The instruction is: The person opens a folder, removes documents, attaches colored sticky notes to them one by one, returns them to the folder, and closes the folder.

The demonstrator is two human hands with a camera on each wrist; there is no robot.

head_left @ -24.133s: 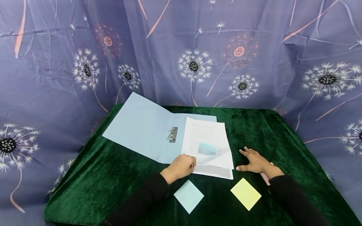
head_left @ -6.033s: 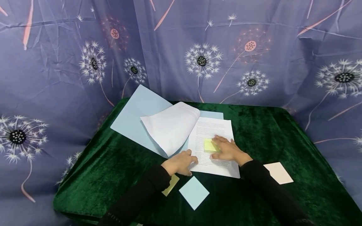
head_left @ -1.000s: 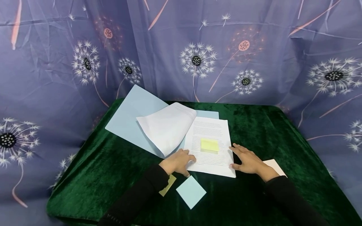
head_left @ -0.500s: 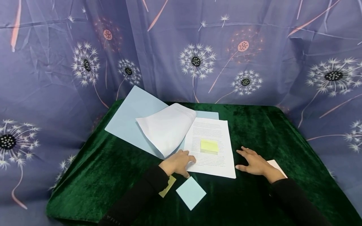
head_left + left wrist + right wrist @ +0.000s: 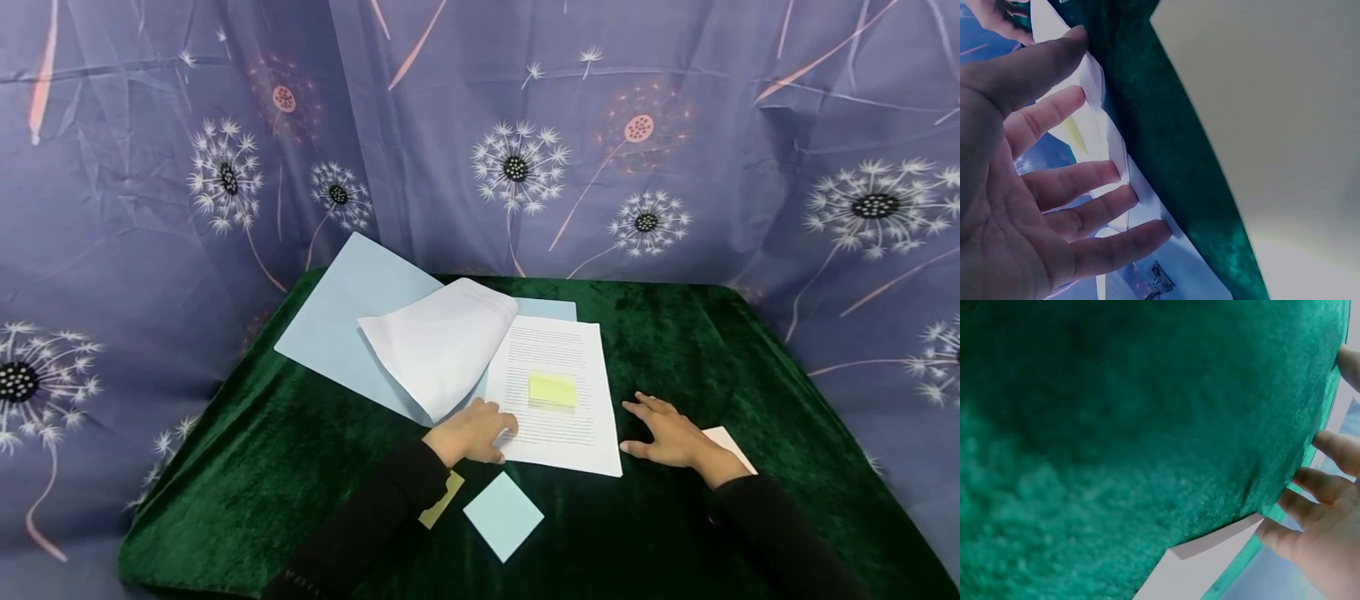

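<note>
My left hand (image 5: 474,431) rests at the lower left corner of a stack of printed sheets (image 5: 558,442), fingers loosely extended. The left wrist view shows those fingers (image 5: 1094,178) spread over the paper edges. A yellow sticky note (image 5: 552,390) lies on the exposed page. The top sheet (image 5: 442,342) is turned over to the left, curling across an open light blue folder (image 5: 330,333). My right hand (image 5: 667,433) lies with spread fingers on the green cloth, just right of the stack, holding nothing. A whitish-pink sticky pad (image 5: 1210,562) is beside it, partly hidden by the wrist.
A light blue sticky pad (image 5: 503,517) lies in front of the stack. Left of it, a yellow pad (image 5: 442,500) shows partly from under the left sleeve. Green velvet cloth (image 5: 247,492) covers the table. A patterned purple curtain (image 5: 420,150) hangs behind.
Since the oldest frame, the top sheet with a blue note was turned left, a yellow note was placed, and the yellow pad moved left. Lately my right hand has drawn right, off the paper.
</note>
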